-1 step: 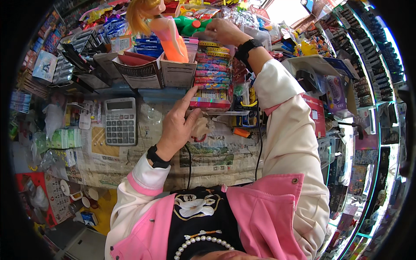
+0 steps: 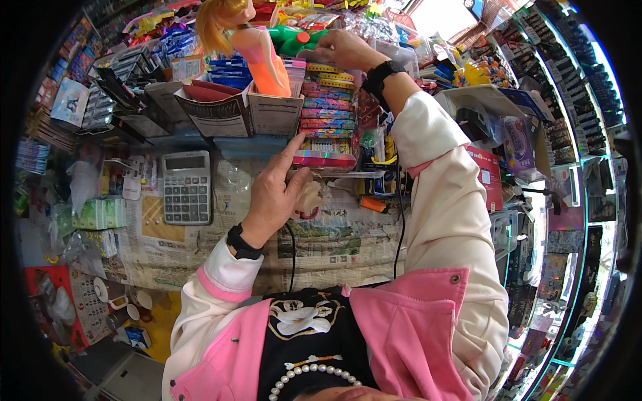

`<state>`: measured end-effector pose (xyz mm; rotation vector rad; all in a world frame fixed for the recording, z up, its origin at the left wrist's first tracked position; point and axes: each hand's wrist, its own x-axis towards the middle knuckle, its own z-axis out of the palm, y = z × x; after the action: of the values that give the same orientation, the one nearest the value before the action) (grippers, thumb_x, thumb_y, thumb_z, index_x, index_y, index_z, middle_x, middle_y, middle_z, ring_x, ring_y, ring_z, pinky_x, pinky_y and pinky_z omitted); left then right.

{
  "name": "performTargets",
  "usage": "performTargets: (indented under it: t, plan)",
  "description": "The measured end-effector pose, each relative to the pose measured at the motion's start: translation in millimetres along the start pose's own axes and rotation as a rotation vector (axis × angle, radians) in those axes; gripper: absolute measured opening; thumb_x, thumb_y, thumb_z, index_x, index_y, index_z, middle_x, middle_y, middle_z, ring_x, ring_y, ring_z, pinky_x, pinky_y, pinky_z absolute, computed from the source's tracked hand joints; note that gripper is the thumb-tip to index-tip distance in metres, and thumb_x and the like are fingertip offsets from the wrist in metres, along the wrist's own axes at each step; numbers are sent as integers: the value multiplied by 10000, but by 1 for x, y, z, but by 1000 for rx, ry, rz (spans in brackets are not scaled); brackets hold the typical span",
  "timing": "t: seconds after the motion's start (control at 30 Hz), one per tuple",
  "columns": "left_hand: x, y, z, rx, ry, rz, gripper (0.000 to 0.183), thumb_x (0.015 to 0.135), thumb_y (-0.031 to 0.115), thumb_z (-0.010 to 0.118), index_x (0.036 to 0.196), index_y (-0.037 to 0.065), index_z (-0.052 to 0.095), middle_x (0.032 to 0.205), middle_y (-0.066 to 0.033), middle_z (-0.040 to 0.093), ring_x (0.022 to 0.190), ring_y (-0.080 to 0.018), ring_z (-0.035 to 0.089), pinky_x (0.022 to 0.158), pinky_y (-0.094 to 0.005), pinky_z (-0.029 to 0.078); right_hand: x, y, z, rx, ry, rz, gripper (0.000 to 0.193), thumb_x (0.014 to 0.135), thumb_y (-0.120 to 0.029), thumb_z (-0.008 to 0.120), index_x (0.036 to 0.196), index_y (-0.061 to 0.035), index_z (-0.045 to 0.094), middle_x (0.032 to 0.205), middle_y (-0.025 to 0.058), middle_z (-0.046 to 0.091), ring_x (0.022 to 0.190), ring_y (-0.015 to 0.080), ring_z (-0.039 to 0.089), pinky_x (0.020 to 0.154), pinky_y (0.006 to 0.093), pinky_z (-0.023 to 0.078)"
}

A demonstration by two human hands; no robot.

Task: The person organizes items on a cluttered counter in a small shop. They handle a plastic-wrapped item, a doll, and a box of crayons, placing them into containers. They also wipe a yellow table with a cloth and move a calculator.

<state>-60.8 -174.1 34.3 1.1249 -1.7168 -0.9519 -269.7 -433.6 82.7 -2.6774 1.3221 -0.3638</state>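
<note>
My left hand is open, its index finger stretched to the near left corner of a display box. The thumb stands apart below it, beside a crumpled beige scrap. Colourful wrapped packets are stacked in the box, with yellow patterned rolls at the far end. There my right hand bends its fingers next to a green plastic bottle-like thing with a red cap. Whatever lies under these fingertips is hidden. Both wrists wear dark bands.
Left of the box, a doll in pink and orange stands by cardboard holders of pens and booklets. A grey calculator lies on the newspaper-covered counter. Black cables cross it. An open carton and packed shelves are at right.
</note>
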Motion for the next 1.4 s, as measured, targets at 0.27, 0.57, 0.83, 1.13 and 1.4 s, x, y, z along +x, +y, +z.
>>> performTargets:
  t: [0.27,0.57,0.83,1.13,1.4]
  plan:
    - [2,-4,1,66,94,165,541,903,132,607,1412,143,424,1065,-200,616,915,-376,605,765,-399,483,-3,6,-2,-46,32,97,197,819,-234,646,950,-98,703,892,149,682,855,348,641,765,440,506]
    - [1,-7,-1,78,45,72,554,893,122,627,1411,154,434,955,-175,611,803,-341,608,693,-384,480,7,16,-5,-223,-80,-61,164,785,-195,647,909,-96,688,866,137,670,883,346,637,767,441,503]
    - [1,-1,-3,0,-17,-34,503,928,162,604,1396,80,440,1283,-182,572,1125,-260,591,909,-318,453,1,-9,6,-425,-88,-184,131,804,-118,606,919,-99,667,879,142,657,884,331,637,763,443,506]
    - [1,-4,1,-23,77,53,549,874,130,649,1388,149,459,951,-167,615,800,-331,608,705,-375,485,-4,6,6,-320,-17,-158,145,838,-157,598,937,-66,651,899,144,654,880,348,624,771,449,501]
    - [-2,-4,-6,59,-32,-16,508,929,191,605,1404,117,441,1267,-180,579,1105,-271,602,879,-333,471,-4,-7,-20,54,142,-24,327,748,-355,714,863,-54,658,816,147,668,781,345,642,674,443,492]
